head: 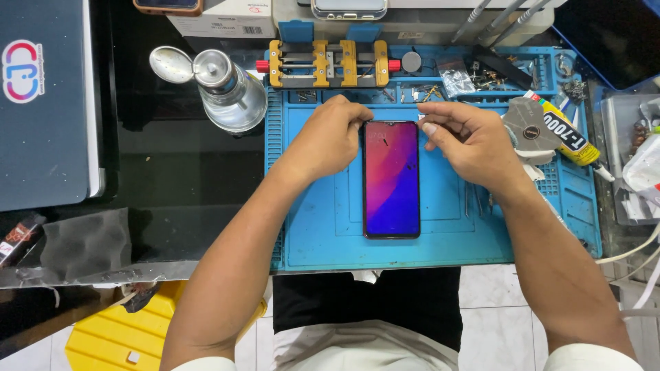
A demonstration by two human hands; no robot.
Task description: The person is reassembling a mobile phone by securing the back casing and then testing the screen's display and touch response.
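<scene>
Phone (391, 180): flat on the blue mat (323, 227), screen lit red to blue; long axis runs away from the person, top end under the fingertips.
Left hand (328, 141): palm down, fingers curled together, tips touching the phone's top left corner.
Right hand (467, 141): fingers bent, close together, tips at the top right corner.
Glue tube (567, 139): yellow with black label, just right of the right hand.
Box (220, 17): white, with a barcode label, well beyond the left fingers.

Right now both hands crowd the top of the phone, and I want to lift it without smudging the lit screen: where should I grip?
Grip the phone by its two long side edges near the free lower half, reaching from the near side. It lies flat, face up on the blue mat, so only the thin edges are safe.
</scene>
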